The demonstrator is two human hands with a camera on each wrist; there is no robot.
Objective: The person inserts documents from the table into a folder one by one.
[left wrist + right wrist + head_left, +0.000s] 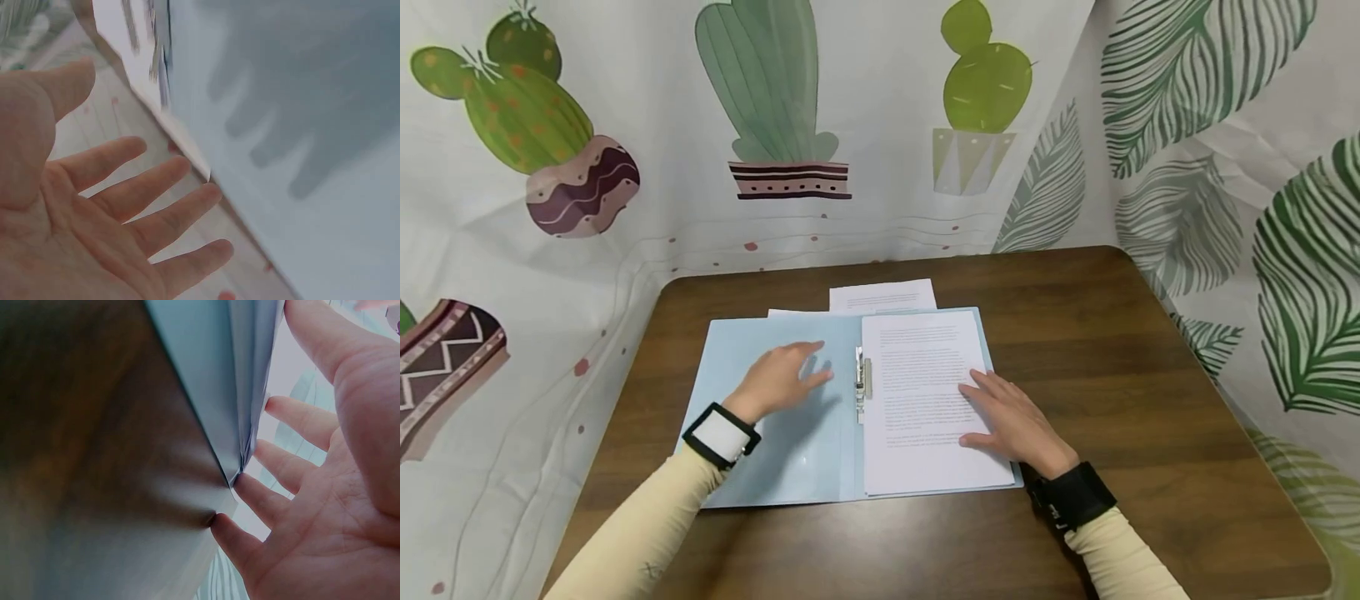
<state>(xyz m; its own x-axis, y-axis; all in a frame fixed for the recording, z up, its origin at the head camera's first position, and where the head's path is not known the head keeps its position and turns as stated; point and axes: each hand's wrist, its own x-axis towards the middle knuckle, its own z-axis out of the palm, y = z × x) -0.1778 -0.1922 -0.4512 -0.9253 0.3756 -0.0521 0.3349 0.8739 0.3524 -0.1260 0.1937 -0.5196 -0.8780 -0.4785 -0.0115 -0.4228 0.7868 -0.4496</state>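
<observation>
A light blue folder lies spread on the table, with a metal clip along its spine. On its right half rests a stack of printed sheets. My left hand hovers over the folder's bare left cover, fingers spread and holding nothing; its shadow falls on the cover in the left wrist view. My right hand rests at the right edge of the sheets, fingers extended. In the right wrist view, the thumb and fingertips touch the paper's side, while the little finger is down on the table.
More printed paper sticks out from behind the folder's far edge. The brown wooden table has rounded corners. A curtain printed with cacti and leaves hangs behind it and at the sides.
</observation>
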